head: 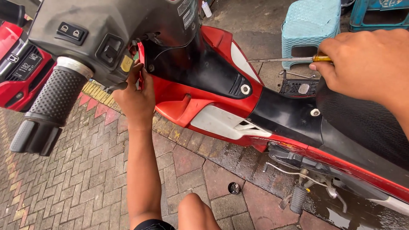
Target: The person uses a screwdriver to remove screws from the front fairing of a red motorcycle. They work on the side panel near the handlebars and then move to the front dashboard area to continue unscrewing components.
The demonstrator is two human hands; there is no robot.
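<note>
Handlebar grip [47, 106] looms nearest us, black and knurled, above the red motorcycle body [204, 102]. Our left hand [135, 99] presses its fingers on the red panel edge beside the black leg shield [196, 64], gripping nothing we can see. Our right hand [366, 64] is clenched round a screwdriver [289, 59] — its tip hovers over the panel, and a slip could scratch it or drop a washer [245, 89] onto wet paving.

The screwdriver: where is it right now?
In the head view, upper right: the screwdriver is held level in the right hand, above the motorbike's red body panel.
</note>
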